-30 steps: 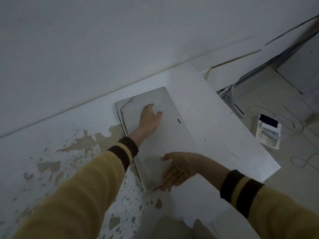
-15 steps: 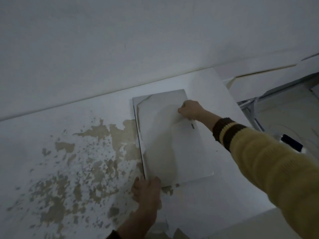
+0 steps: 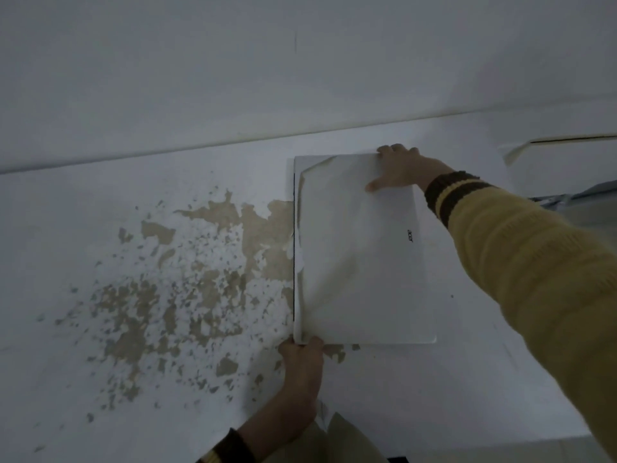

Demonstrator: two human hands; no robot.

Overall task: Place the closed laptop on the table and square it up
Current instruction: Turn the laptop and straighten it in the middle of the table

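A closed silver laptop (image 3: 364,262) lies flat on the white table (image 3: 133,202), its lid film wrinkled and peeling near the far left corner. Its long sides run away from me, about parallel to the table's side edge. My right hand (image 3: 400,170) grips the far right corner, fingers curled over the far edge and thumb on the lid. My left hand (image 3: 302,359) holds the near left corner, fingers wrapped at its edge.
The table's white coating is flaked off in brown patches (image 3: 187,282) left of the laptop. A white wall (image 3: 300,61) rises directly behind the table. The table's right end and a gap to other furniture (image 3: 567,152) lie at the far right.
The right hand slid from the lid's middle to the far right corner. The left hand stayed at the near left corner. The laptop turned to sit straighter on the table.
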